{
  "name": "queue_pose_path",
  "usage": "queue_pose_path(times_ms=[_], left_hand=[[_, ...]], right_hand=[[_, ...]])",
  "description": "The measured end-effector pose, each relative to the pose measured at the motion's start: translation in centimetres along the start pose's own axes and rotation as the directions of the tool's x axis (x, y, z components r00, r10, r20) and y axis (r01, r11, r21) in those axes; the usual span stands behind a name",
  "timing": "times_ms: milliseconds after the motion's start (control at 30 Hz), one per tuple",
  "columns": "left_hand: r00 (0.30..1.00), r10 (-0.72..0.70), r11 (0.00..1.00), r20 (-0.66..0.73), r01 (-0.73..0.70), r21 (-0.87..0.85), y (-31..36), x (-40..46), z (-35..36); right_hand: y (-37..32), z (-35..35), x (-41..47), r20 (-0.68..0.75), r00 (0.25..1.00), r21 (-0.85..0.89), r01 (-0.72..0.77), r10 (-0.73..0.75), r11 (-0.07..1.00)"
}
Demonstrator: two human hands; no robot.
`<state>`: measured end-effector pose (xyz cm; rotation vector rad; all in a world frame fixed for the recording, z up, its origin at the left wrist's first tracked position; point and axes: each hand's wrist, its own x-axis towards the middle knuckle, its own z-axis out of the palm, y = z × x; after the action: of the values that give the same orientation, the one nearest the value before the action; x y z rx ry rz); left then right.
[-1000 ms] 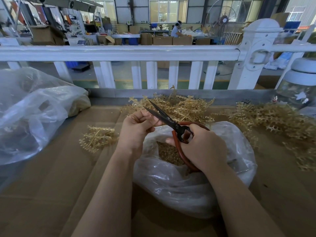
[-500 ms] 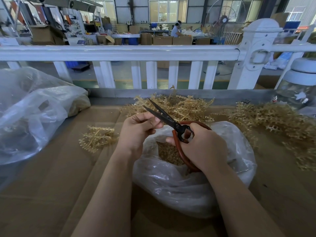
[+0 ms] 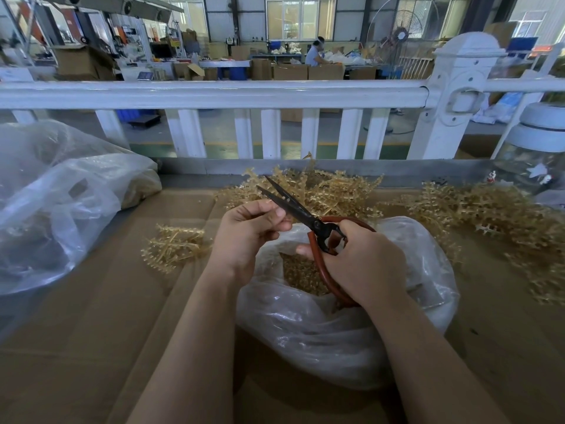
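Scissors (image 3: 290, 205): black blades slightly parted, red loop handles, gripped in my right hand (image 3: 363, 264) over the plastic bag (image 3: 336, 347). Left hand (image 3: 247, 231) curled beside the blades; whether it pinches anything is hidden.

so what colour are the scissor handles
Reddish-brown handles on black-bladed scissors, gripped by the right hand; head view shows it best.

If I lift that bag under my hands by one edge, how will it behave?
Probably floppy: the bag is thin, crinkled film sagging on the cardboard. Its mouth looks open, so the loose tan bits inside could well spill.
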<state>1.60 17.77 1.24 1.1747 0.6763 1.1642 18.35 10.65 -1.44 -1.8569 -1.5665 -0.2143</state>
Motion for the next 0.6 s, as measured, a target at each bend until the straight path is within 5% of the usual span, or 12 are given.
queue_pose_path(times_ms=[233,600], left_hand=[[0.990,0.124,0.956,0.061,-0.136,0.261,-0.32,-0.15,0.26],[0.988,0.129,0.955,0.081,-0.145,0.258,-0.44,-0.07,0.15]], right_hand=[[0.00,0.05,0.14,-0.018,1.000,-0.019,0.008,-0.008,1.000],[-0.18,-0.29,-0.09,-0.034,0.999,0.007,0.015,-0.015,1.000]])
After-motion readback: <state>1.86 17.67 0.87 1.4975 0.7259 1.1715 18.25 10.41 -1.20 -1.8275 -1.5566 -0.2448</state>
